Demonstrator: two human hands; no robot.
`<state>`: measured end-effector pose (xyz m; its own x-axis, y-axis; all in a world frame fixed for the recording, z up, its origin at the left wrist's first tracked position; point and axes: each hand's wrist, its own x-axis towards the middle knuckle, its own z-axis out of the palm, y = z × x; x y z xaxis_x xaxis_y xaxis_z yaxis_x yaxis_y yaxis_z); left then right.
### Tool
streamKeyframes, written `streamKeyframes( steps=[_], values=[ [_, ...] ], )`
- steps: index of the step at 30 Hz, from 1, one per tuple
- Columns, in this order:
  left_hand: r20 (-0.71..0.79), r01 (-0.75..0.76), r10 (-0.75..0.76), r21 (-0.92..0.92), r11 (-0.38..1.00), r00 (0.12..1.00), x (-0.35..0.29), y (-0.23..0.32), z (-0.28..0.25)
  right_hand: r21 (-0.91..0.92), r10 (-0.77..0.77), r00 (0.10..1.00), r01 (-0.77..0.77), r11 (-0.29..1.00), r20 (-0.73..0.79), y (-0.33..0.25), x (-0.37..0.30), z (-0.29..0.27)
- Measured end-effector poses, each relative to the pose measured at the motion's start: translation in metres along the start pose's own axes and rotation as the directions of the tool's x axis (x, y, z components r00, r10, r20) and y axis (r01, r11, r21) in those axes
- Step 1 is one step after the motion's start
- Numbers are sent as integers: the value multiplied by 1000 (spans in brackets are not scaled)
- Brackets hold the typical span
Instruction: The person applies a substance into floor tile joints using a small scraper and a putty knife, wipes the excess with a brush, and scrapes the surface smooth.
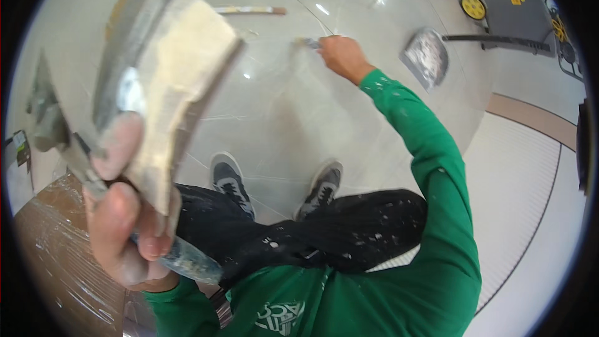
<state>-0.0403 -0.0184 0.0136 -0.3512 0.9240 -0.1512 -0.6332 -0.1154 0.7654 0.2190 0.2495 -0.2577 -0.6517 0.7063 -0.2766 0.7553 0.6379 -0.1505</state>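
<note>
Toward eight o'clock, the left hand (128, 231) grips a cream-coated scraper (181, 50), fingers closed; toward one o'clock, the right hand (345, 58) closes its fingers around a small tool (310, 43).

Green long-sleeved top (399, 302), white chest print (281, 319); white-flecked black trousers (368, 228); grey shoes (321, 190).
</note>
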Motion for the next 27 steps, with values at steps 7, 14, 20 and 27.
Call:
streamKeyframes(
  steps=[7, 14, 20, 27],
  values=[
    [11, 138, -138, -4, 990, 990, 3, 1, -1, 590, -450, 888, 317, 743, 89, -110, -61, 84],
    [-101, 106, -106, -8, 994, 989, 0, 2, 11, 210, -32, 989, 2, 978, 141, 10, -6, 51],
    [-162, 152, -144, 34, 988, 976, -1, -3, 17, 396, 81, 974, 11, 918, -214, 120, 17, -27],
    [-294, 145, -103, 125, 982, 950, 1, -5, 19, 444, 89, 993, -114, 889, 75, 57, -8, 52]
  ],
)
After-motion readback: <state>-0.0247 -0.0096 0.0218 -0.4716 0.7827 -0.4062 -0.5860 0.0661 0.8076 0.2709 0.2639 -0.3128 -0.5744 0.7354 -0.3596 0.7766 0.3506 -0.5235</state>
